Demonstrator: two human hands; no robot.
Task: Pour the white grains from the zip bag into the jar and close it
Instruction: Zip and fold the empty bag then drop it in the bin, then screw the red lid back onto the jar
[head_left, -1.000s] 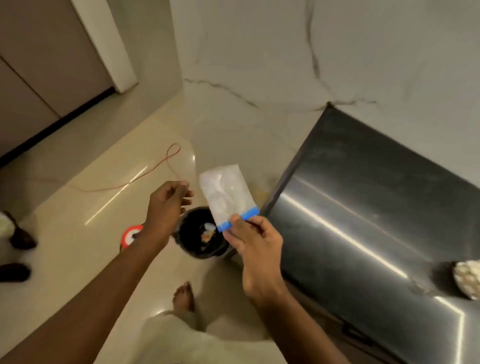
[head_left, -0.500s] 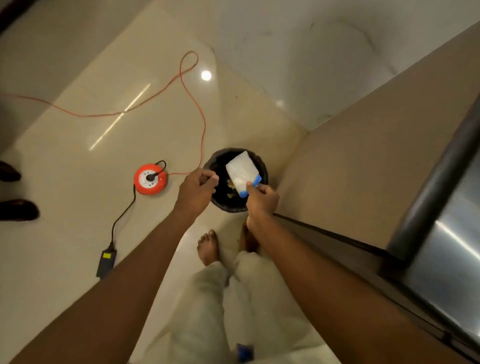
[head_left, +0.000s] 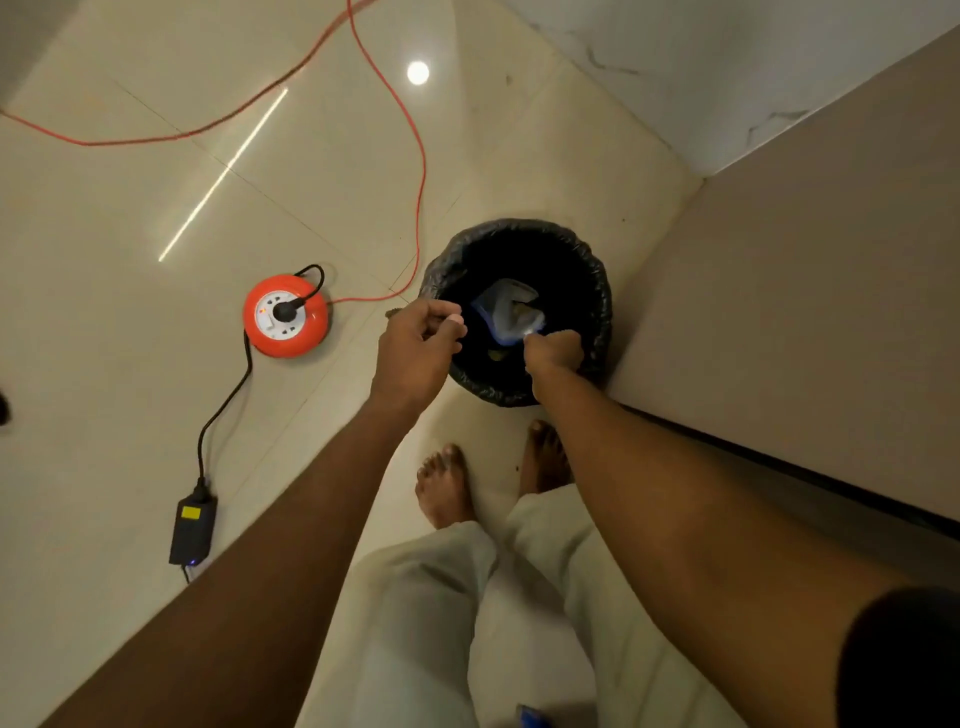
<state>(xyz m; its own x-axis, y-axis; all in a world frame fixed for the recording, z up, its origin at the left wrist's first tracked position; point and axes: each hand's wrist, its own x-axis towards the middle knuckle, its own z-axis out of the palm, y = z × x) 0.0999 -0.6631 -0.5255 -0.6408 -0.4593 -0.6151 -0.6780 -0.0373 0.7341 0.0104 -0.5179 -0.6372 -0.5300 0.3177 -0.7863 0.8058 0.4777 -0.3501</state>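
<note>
The empty clear zip bag (head_left: 506, 310) with its blue strip hangs crumpled inside the mouth of a black-lined waste bin (head_left: 597, 291) on the floor. My right hand (head_left: 553, 352) reaches down into the bin and pinches the bag's lower blue edge. My left hand (head_left: 418, 345) hovers at the bin's left rim with fingers curled in and nothing in them. The jar is out of view.
An orange round extension reel (head_left: 285, 317) with an orange cord (head_left: 415, 156) lies left of the bin, and a black power adapter (head_left: 191, 527) sits nearer. My bare feet (head_left: 444, 486) stand just before the bin. A beige cabinet side (head_left: 805, 338) rises on the right.
My view has dropped from the counter to the floor. My right hand has lowered the zip bag from above the bin into its mouth. The left hand stayed beside the rim.
</note>
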